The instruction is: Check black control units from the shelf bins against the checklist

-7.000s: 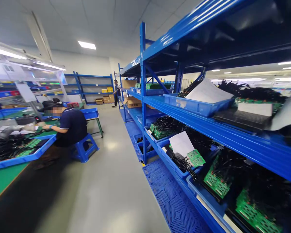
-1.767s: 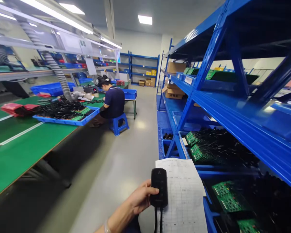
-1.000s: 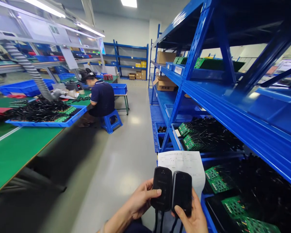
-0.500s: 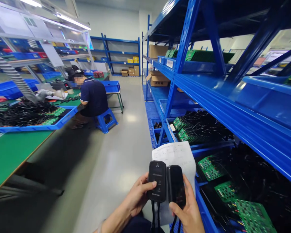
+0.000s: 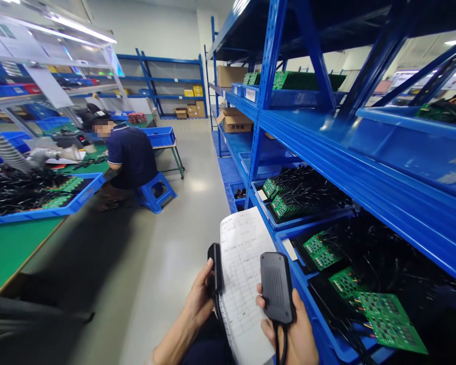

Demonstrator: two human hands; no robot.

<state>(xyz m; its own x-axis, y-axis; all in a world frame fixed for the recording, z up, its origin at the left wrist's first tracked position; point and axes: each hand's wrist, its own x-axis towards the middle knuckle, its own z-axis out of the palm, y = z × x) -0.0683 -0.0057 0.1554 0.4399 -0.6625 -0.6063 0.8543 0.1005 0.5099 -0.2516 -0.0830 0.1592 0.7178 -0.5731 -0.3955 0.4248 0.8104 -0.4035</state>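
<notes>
My left hand (image 5: 199, 295) is closed around a black corded control box (image 5: 215, 268), turned so that its narrow edge faces me. In my right hand (image 5: 294, 329) is a second black box (image 5: 276, 286), its ribbed back and corner screws showing, with two black cables (image 5: 280, 338) running down from it. Between the two boxes lies a white paper sheet (image 5: 241, 253) printed with a table. What supports the sheet is hidden. Right of my right hand, a blue bin (image 5: 329, 332) holds green circuit boards (image 5: 391, 322) with black cables.
Blue shelving (image 5: 264, 96) rises close on my right, carrying bins of wired circuit boards. On the left, a green workbench (image 5: 19, 248) bears a blue tray (image 5: 87, 195) of cabled boards. A co-worker (image 5: 131, 152) sits there on a blue stool (image 5: 157, 192). A grey aisle floor (image 5: 190, 218) runs ahead.
The two boxes have moved apart. The left one has turned edge-on, and the right one now shows its ribbed back. More of the paper is visible, and the view has swung slightly right.
</notes>
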